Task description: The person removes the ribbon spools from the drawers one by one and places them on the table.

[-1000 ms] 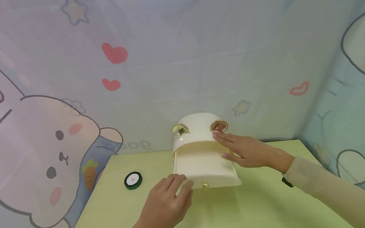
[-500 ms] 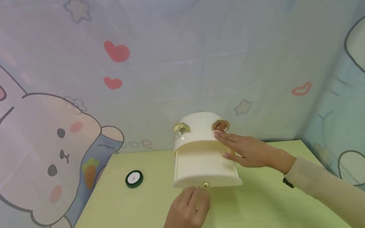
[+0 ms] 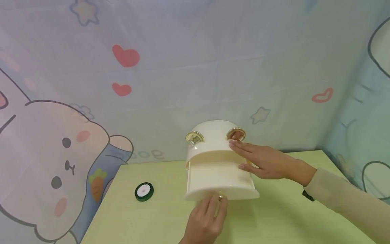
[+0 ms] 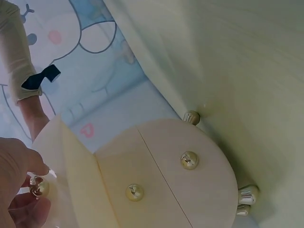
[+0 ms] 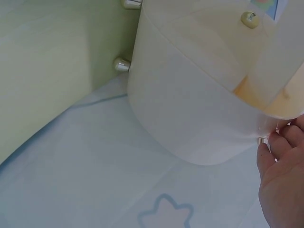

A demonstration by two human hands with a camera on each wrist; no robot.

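Note:
A cream, round-topped drawer cabinet [image 3: 210, 130] with two gold ear-like rings stands at the back of the table. Its top drawer [image 3: 237, 194] is pulled out toward me, and no contents show inside. My left hand [image 3: 202, 220] pinches the drawer's gold knob [image 4: 39, 186] between thumb and fingers. On the cabinet's upper right side rests my right hand [image 3: 271, 162], fingers extended beside the right gold ring [image 3: 236, 134]. The left wrist view shows two more drawer fronts with gold knobs [image 4: 189, 160], both pushed in.
A dark green roll [image 3: 144, 191] with a white centre lies on the light green table [image 3: 164, 176], left of the cabinet. Short gold feet [image 4: 247, 194] carry the cabinet. Close behind hangs a printed cloth [image 3: 170, 112] with hearts and a rabbit.
My left hand has moved right from the drawer front's left corner to the knob and now pinches it. The right hand and the drawer have stayed in place.

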